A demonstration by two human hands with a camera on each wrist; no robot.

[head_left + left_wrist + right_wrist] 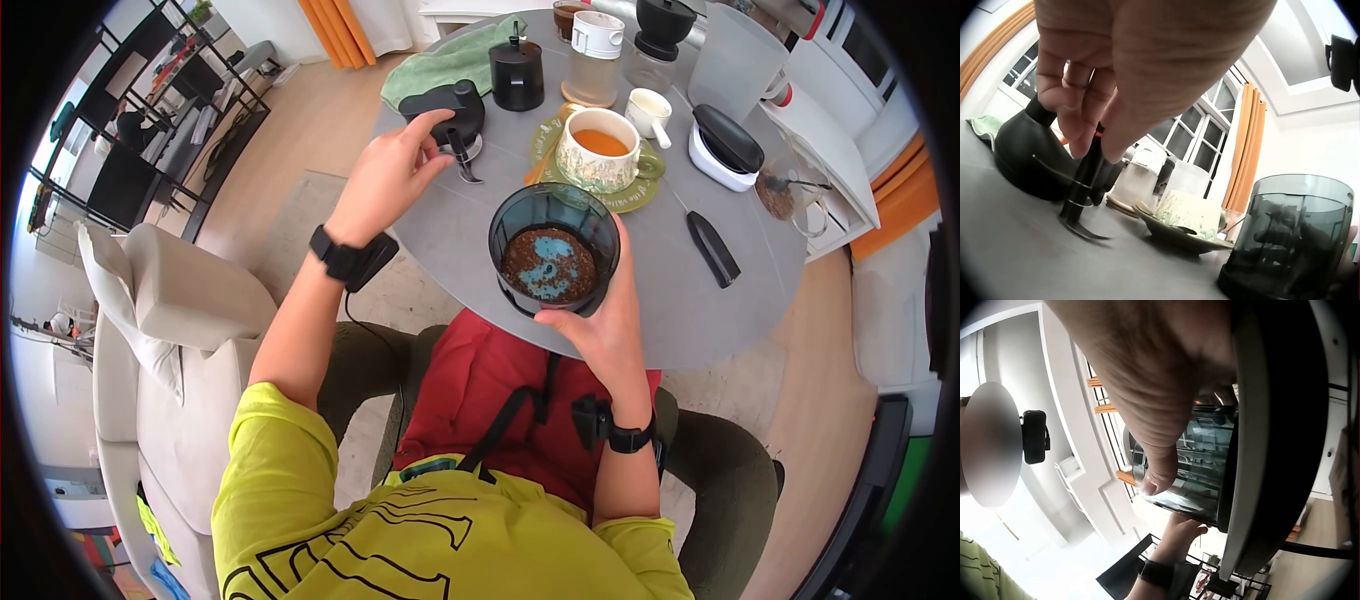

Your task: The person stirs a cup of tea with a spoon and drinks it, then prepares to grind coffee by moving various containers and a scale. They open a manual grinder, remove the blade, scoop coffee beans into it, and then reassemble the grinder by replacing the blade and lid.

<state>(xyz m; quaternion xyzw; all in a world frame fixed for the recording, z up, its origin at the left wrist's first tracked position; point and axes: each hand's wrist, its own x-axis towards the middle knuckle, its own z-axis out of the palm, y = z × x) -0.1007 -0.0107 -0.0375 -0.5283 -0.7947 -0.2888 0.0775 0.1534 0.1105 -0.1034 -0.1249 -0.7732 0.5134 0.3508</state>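
My right hand [605,310] grips a smoky see-through container [505,225] at the table's near edge, thumb on the near side and fingers round its right wall. Inside lie brown grounds [520,265] with blue patches showing among them. In the right wrist view my thumb [1163,472] presses along the container's wall. My left hand [390,175] pinches a slim black tool [1083,181] from above, between thumb and fingertips. The tool has a red ring near its top and a curved metal tip [1088,232] close over the table. A rounded black item [445,105] stands just behind it.
On the grey table [640,290], a patterned mug [590,165] of orange-brown drink sits on a green saucer [640,200]. Behind are a black lidded pot [517,80], green towel [440,65] and small white cup [648,108]. A black-lidded white box [725,150] and black slim object [712,250] lie right.
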